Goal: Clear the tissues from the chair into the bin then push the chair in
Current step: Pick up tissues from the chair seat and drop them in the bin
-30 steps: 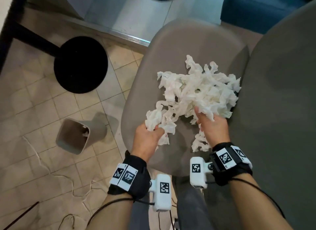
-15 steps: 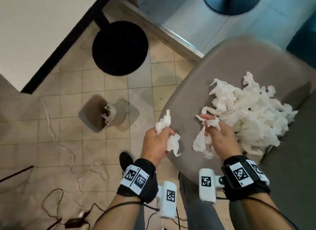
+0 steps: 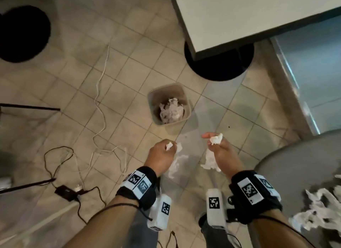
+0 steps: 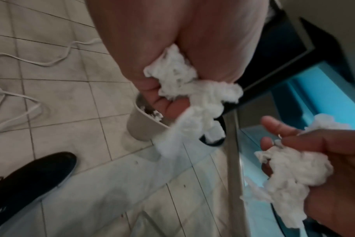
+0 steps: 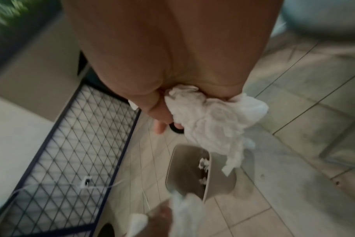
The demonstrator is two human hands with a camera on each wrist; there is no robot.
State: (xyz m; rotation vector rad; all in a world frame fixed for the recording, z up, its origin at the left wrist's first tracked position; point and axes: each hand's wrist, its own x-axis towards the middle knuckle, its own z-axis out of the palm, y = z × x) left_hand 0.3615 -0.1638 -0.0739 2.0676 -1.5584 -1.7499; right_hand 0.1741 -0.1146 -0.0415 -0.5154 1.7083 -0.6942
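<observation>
My left hand [image 3: 164, 151] grips a wad of white tissue [image 3: 176, 161] that dangles below the fist, seen close in the left wrist view [image 4: 184, 89]. My right hand [image 3: 219, 146] grips another tissue clump [image 3: 212, 159], hanging from its fingers in the right wrist view [image 5: 211, 118]. Both hands hover over the floor just short of the small beige bin [image 3: 153, 103], which stands upright with crumpled tissues inside [image 3: 171, 111]. The grey chair seat [image 3: 295, 170] is at the lower right with more tissues [image 3: 317, 209] piled on it.
A white table [image 3: 249, 17] on a black round base [image 3: 217, 68] stands beyond the bin. Cables [image 3: 99, 92] and an adapter [image 3: 64, 192] trail over the tiled floor at left. Another black base [image 3: 22, 33] is far left. My dark shoe [image 4: 30, 176] is near the bin.
Both hands lifted tissue clumps off the chair seat and swung left over the floor towards the bin. My view turned from the chair to the bin.
</observation>
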